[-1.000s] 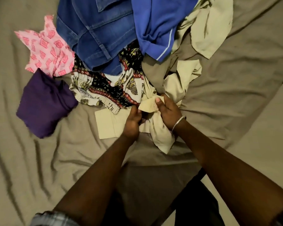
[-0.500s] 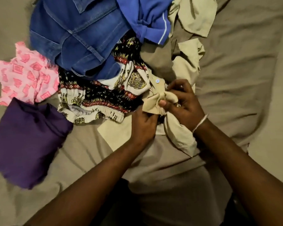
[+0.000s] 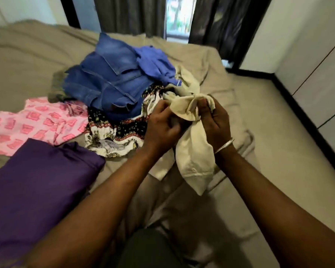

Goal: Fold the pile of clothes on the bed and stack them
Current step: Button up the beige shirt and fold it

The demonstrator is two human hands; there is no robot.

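Cream garment (image 3: pixel 193 157) bunched between both hands, lifted off the bed (image 3: pixel 27 55); its loose end hangs down under the wrists. Left hand (image 3: pixel 162 126) fingers curled, gripping the cloth's lower fold. Right hand (image 3: pixel 215 117) fingers curled round the upper knot, silver bangle (image 3: pixel 223 145) on that wrist. Just beyond the hands: patterned black-and-white cloth (image 3: pixel 116 132), blue denim (image 3: pixel 108 80), blue top (image 3: pixel 153 62). Left of the left hand: pink print cloth (image 3: pixel 33 122); nearer, folded purple cloth (image 3: pixel 37 182)
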